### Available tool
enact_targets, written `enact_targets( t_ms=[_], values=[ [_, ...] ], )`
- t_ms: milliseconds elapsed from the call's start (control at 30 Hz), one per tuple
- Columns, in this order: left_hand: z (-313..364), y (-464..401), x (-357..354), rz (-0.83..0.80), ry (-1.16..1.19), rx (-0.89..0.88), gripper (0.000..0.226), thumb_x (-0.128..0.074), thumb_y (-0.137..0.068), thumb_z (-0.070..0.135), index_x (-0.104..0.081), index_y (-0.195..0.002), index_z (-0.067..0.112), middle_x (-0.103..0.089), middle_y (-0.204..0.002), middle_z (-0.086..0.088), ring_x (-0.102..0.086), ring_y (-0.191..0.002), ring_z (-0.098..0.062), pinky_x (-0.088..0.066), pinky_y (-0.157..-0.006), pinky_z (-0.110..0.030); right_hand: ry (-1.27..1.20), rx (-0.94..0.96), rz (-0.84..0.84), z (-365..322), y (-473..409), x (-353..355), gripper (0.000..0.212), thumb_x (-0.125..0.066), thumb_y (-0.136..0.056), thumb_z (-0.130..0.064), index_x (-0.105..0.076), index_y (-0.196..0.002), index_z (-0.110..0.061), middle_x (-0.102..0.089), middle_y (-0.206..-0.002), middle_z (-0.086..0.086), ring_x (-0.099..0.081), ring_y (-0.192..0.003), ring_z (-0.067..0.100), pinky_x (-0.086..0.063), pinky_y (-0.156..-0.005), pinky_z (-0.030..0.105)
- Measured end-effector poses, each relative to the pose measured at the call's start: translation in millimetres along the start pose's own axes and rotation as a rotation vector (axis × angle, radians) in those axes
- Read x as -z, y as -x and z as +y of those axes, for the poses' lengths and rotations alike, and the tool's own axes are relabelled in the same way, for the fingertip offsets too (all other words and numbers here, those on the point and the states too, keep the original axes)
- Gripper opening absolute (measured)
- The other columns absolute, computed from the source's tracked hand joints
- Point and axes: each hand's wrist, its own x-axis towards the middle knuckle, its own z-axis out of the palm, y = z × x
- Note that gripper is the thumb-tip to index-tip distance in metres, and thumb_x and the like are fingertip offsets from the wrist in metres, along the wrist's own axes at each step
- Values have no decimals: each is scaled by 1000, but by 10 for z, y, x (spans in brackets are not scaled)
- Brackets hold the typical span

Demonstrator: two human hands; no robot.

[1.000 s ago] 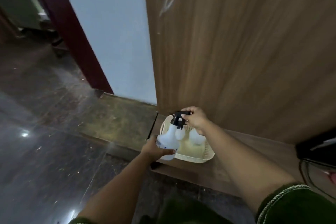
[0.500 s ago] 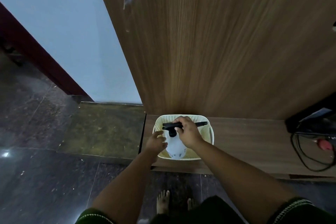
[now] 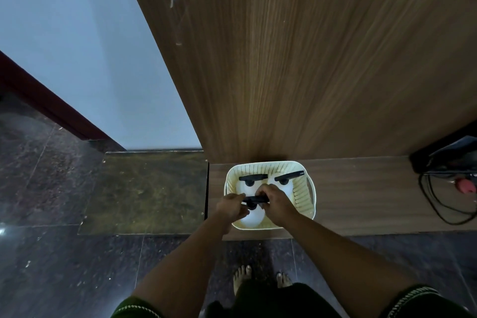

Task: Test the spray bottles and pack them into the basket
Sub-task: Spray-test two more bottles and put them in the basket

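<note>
**Third bottle going into the basket**

Low in the middle of the frame, the person is standing barefoot over a cream plastic basket (image 3: pixel 308 195) that is sitting on a wooden ledge (image 3: pixel 361 201) against a wood-grain panel (image 3: pixel 309 59). Both hands are working on one white spray bottle (image 3: pixel 253 217) at the near end of the basket. The left hand (image 3: pixel 231 205) is curling its fingers around the black trigger head (image 3: pixel 255 199) from the left, and the right hand (image 3: pixel 275 202) is pinching the same head from the right. Two more spray bottles, one to the left (image 3: pixel 253 178) and one to the right (image 3: pixel 289 175), are already standing at the far end, nozzles pointing sideways.

The risk, as I see it, is crowding: the basket is looking nearly full, so pushing this bottle down could be knocking its head against the neighbours and tipping one. Squeezing the trigger while seating it might also be spraying into the basket. To the right of the frame a tangle of black cables (image 3: pixel 438 199) is lying well apart.
</note>
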Motion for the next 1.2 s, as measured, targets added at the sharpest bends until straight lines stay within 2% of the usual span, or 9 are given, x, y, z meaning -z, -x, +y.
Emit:
enact_targets(
  t_ms=[67, 200, 367, 433, 533, 700, 833, 933, 1200],
  values=[
    [-34, -45, -26, 1, -18, 17, 27, -49, -98, 17, -58, -109, -5, -66, -101, -27, -62, -70, -23, -56, -74, -34, 5, 1, 2, 57, 7, -58, 16, -64, -83, -5, -59, -99, -4, -58, -102, 17, -57, -90, 28, -39, -76, 24],
    [-110, -141, -60, 14, -93, -1, 20, -48, -97, 14, -56, -108, 0, -59, -80, -9, -59, -68, -19, -54, -69, -31, 40, 16, -20, 79, -17, -117, 16, -63, -82, -2, -58, -97, -3, -57, -99, 18, -55, -88, 28, -35, -73, 24],
    [-201, -354, -29, 19, -244, 34, 4, -54, -90, 6, -58, -89, 6, -67, -94, -18, -67, -92, -33, -55, -91, -49, 74, 9, -58, 142, -16, -176, 17, -61, -79, 3, -57, -95, -3, -52, -94, 12, -44, -80, 21, -33, -70, 28],
    [-203, -376, -33, 10, -276, 49, 4, -56, -89, 7, -57, -86, 5, -66, -91, -19, -66, -82, -30, -55, -88, -45, 76, -5, -50, 167, -12, -193, 16, -58, -80, 4, -57, -94, -1, -45, -90, 6, -44, -79, 22, -30, -68, 28],
    [-16, -200, -39, 108, -575, -70, 23, -56, -90, 19, -56, -108, 4, -62, -103, -15, -62, -93, -30, -50, -80, -34, 77, -35, -25, 200, -14, -194, 16, -57, -81, 5, -57, -96, -1, -42, -91, 4, -43, -80, 20, -28, -68, 25],
    [506, -203, -41, 314, -962, -569, 41, -51, -92, 16, -44, -132, 7, -45, -135, -14, -43, -123, -32, -40, -99, -41, 104, -13, -33, 283, 6, -214, 26, -56, -81, 6, -58, -105, -5, -54, -101, 13, -51, -85, 23, -35, -64, 15],
    [853, -334, -105, 134, -1244, -581, 46, -45, -97, 18, -33, -141, 10, -34, -147, -13, -35, -132, -34, -38, -104, -45, 171, -3, -71, 274, 10, -206, 28, -59, -83, -1, -60, -110, -7, -59, -110, 14, -57, -102, 29, -44, -83, 36],
    [906, -488, -173, 7, -1422, -505, 49, -42, -99, 21, -27, -146, 13, -38, -145, -19, -42, -128, -38, -43, -100, -48, 226, 14, -99, 255, 12, -204, 26, -53, -88, -5, -62, -112, -7, -60, -110, 15, -57, -103, 30, -42, -84, 36],
    [769, -649, -220, 0, -1454, -582, 23, -41, -94, 9, -53, -113, 5, -61, -112, -18, -60, -101, -36, -51, -81, -41, 293, 41, -144, 204, 3, -176, 29, -49, -91, -8, -62, -117, -10, -61, -113, 15, -58, -103, 31, -44, -87, 37]
  ],
)
